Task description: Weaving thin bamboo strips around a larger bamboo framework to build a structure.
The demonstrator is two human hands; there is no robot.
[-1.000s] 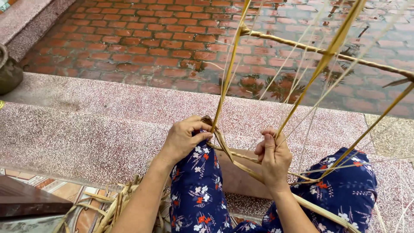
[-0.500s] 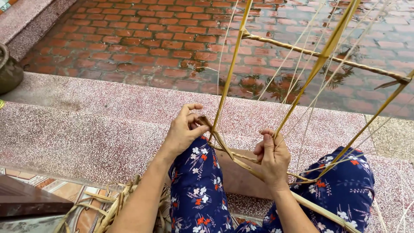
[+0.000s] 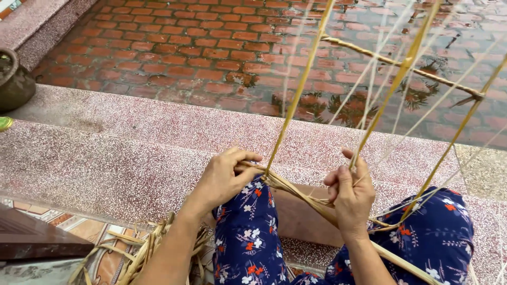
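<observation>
Straw-yellow reed strips (image 3: 296, 100), taut above lap; left hand (image 3: 224, 177) grip pinched on their woven junction, right hand (image 3: 351, 198) grip closed round one strip; risk: slackened pinch, weave loosening, brittle strip snapping

The person sat on a stone step (image 3: 121, 158), with the knees (image 3: 248, 221) pointing forward. The left hand (image 3: 224, 177) was above the left knee, and the right hand (image 3: 351, 195) was above the gap between the knees. Between both hands ran a bundle of strips (image 3: 296, 192). From it, long strips (image 3: 298, 92) rose up and away to a crossing stick (image 3: 401, 63). Beyond the step lay a brick floor (image 3: 185, 47). A pot (image 3: 15, 79) stood far left. Loose strips (image 3: 140, 253) lay under the left forearm.
</observation>
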